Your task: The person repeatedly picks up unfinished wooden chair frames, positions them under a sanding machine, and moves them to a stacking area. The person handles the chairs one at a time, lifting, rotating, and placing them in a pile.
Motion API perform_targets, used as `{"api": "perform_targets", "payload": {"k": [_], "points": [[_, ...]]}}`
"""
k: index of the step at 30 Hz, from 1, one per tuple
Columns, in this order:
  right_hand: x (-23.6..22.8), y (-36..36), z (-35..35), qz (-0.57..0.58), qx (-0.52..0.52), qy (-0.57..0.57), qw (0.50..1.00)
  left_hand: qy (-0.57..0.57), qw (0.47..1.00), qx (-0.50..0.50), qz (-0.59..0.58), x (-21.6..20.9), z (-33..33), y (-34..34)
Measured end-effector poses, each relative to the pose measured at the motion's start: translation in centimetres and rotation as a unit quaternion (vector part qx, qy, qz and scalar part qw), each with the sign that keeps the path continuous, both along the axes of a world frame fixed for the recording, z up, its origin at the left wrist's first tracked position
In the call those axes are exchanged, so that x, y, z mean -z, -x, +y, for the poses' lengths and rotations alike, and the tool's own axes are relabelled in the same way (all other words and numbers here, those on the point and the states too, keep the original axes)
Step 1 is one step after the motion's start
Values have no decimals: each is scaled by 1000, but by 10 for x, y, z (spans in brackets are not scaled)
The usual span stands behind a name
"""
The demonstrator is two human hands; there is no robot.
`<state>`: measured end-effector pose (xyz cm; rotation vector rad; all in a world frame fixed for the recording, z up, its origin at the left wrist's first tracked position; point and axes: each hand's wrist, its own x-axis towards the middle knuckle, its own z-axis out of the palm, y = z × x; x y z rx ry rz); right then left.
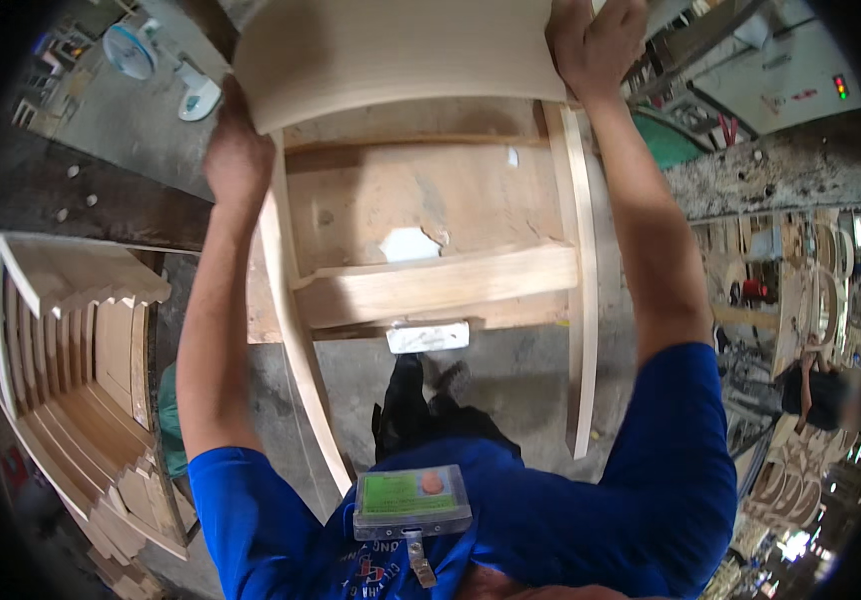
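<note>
Blue-shirted person (591,500) grips curved wooden panel (401,60) by its sides: left hand (239,165) closed on left corner, right hand (596,50) curled over right edge. Panel spans far end of wooden frame (585,350), whose two long side pieces run back toward wearer, pale crossrail (441,287) between them. Stained worktop (351,200) lies beneath; white block (429,337) at near edge. Curved wood parts (76,400) stacked at left.
</note>
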<state>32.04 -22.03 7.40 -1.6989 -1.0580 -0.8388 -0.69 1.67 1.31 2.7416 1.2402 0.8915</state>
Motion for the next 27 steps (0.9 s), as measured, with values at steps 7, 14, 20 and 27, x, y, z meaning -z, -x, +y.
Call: {"api": "perform_targets", "payload": {"k": [7,14,20,27], "points": [[57,26,-73,-47,128,191,972,58,993,-11,97,18,-12,26],[173,239,-423,490,16,301,818,282,954,-24,-101,119,-220,273],[187,344,-504,702,75,190,682,730,560,-267,-287,110,-404,351],[149,253,-440,623,82,221,746,658,696,-165,-234,80,-350,275]]}}
